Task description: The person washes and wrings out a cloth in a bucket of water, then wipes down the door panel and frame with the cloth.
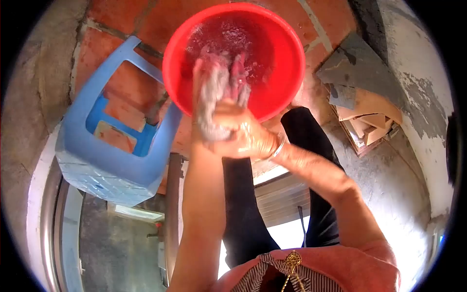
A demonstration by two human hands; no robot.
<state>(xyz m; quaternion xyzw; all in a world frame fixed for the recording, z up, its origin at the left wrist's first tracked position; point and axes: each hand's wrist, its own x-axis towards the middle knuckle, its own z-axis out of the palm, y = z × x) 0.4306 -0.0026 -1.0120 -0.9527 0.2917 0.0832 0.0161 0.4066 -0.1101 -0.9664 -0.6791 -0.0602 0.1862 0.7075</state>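
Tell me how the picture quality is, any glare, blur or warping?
In the head view, wide-angle distortion curves the scene inside black corners; also in the head view, glare washes out the floor at lower right, the fingers over the red basin look motion-blurred, and the blue stool reads clearer.

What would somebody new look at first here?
Probably the big bright red basin at the top middle, with bubbly water inside. Next, the right grip, closed on a blurry grey thing at the basin's near edge, then the blue stool on the left.
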